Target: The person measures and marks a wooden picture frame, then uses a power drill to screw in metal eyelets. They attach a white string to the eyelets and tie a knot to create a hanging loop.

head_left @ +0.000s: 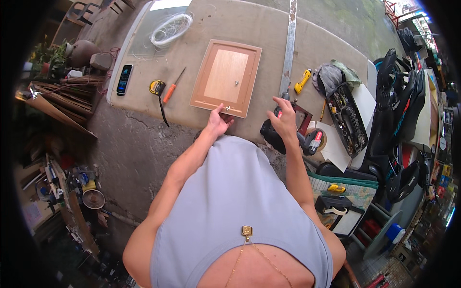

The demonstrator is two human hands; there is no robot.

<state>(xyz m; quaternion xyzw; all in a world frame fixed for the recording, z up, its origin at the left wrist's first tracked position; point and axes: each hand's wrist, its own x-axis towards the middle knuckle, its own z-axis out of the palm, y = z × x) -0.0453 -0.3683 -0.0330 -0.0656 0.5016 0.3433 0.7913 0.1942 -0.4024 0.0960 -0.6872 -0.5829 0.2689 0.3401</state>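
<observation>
A framed wooden panel [226, 72] lies on the table in front of me, its pale centre inside a brown border. One small metal piece [236, 83] rests on its pale part, and another metal piece [227, 108] is at the near edge. My left hand [220, 124] grips that edge, thumb on top and fingers curled below. To the right, my right hand [285, 117] is over a dark cordless drill [273, 137] with red parts, fingers apart and curved. Whether it touches the drill is hard to tell.
On the left are a phone [125, 79], a tape measure [156, 87], an orange-handled screwdriver [169, 93] and coiled clear line [171, 30]. A long metal ruler [290, 43], yellow cutter [302, 81], tape roll [317, 139] and black box of hardware [346, 115] are on the right.
</observation>
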